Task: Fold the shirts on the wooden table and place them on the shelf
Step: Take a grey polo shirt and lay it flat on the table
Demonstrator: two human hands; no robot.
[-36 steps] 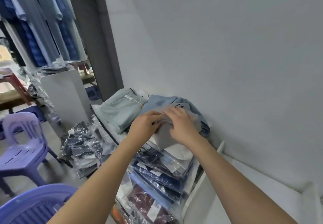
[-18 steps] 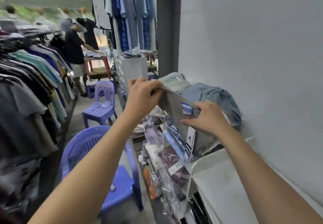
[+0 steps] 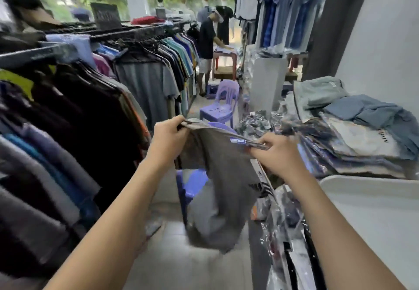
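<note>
A long rack of hanging shirts (image 3: 90, 113) fills the left side of the aisle. On the right stands a white shelf (image 3: 374, 201). Just past its near corner lies a stack of bagged shirts (image 3: 362, 151), with a loose blue garment (image 3: 374, 113) on top by the wall and a pale green folded one (image 3: 322, 92) beyond it. The grey shirt (image 3: 215, 176) hangs in the air off the shelf's left edge, unfolded and drooping above the floor in front of a purple chair (image 3: 192, 185). The left hand (image 3: 169, 140) grips one end of its top edge with curled fingers. The right hand (image 3: 276, 156) pinches the same edge near the collar label.
</note>
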